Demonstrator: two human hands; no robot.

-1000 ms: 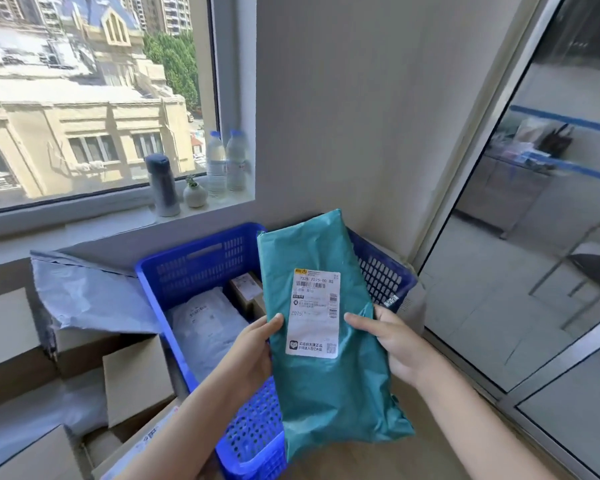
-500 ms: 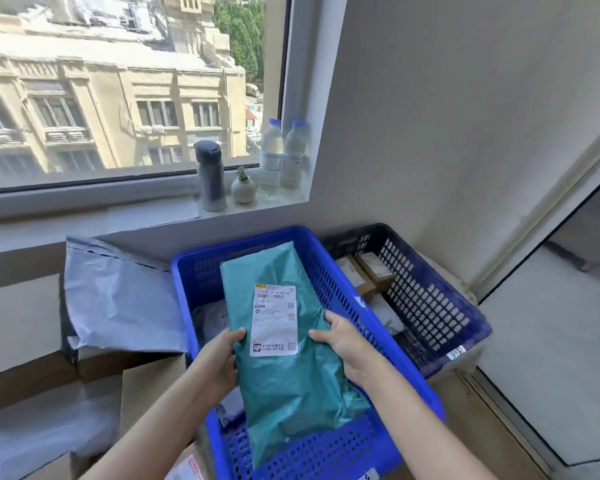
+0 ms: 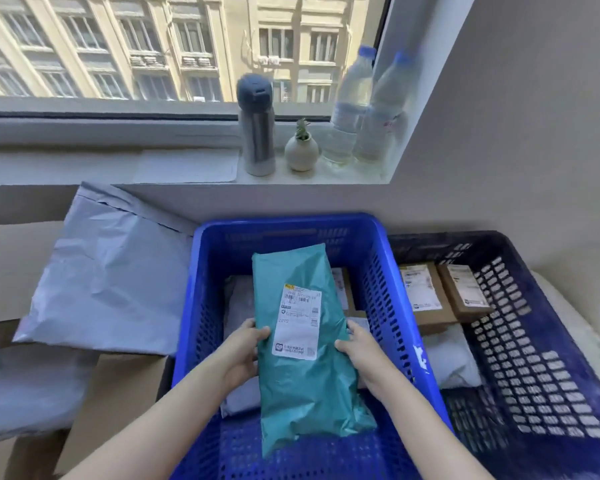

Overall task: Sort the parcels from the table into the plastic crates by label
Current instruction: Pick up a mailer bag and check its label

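The person is holding the teal parcel (image 3: pixel 309 386) between both hands. The left hand (image 3: pixel 243 351) is gripping its left edge and the right hand (image 3: pixel 359 355) its right edge, thumbs lying on top and fingers curling beneath. The parcel is hanging inside the bright blue crate (image 3: pixel 194 306), with its label (image 3: pixel 298 323) facing up between the two thumbs. Its near end is drooping below the wrists and its far end is reaching out beyond the fingertips. Whether it is touching anything beneath is unclear. Under the left hand a grey mailer (image 3: pixel 238 306) is lying in the same crate, and just beyond the right hand a cardboard box (image 3: pixel 343 292) is sitting there too. To the right of the right hand, the dark blue crate (image 3: pixel 534 358) is holding brown boxes (image 3: pixel 423 292).

The step in hand is probably lowering and letting go. The bag looks soft and slick, so one hand releasing before the other could leave it sliding, folding or flipping label-down. Its far end could catch on the cardboard box and end up propped askew. With the two crates standing side by side, a misread label would be putting it in the wrong one.
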